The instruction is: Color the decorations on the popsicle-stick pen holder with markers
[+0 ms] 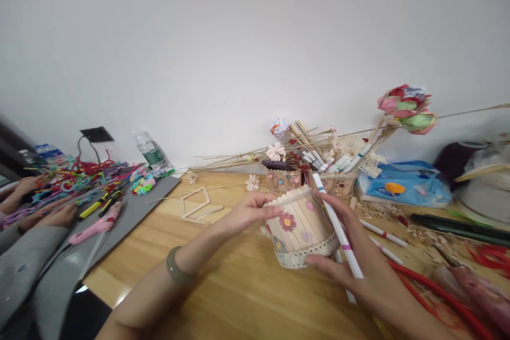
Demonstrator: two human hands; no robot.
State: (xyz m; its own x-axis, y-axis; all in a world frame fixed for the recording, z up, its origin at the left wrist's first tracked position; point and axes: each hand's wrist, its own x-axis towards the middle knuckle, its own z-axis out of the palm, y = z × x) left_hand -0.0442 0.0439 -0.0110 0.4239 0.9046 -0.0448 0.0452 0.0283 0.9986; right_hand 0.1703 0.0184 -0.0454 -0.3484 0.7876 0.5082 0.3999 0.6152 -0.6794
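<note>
A craft-stick pot (295, 234), trimmed with lace and decorated with flowers and hearts, is held tilted above the wooden table. My left hand (255, 211) grips its left rim, thumb across the outside. On the right side, my right hand (350, 247) closes around the pot with its thumb near the lace. A white marker (341, 236) with coloured bands also lies in that hand, slanting across the fingers. Part of a second white marker (350, 295) shows below it. The pot's inside is hidden from me.
Decorated holders (285, 179) with more markers stand behind. Paper flowers (406, 109) and a blue wipes pack (402, 186) are at right. Wood shavings, a red cord (442, 305) and bent sticks (195, 204) lie about. At left, another person's hands (59, 216) are near a pink glue gun (98, 223).
</note>
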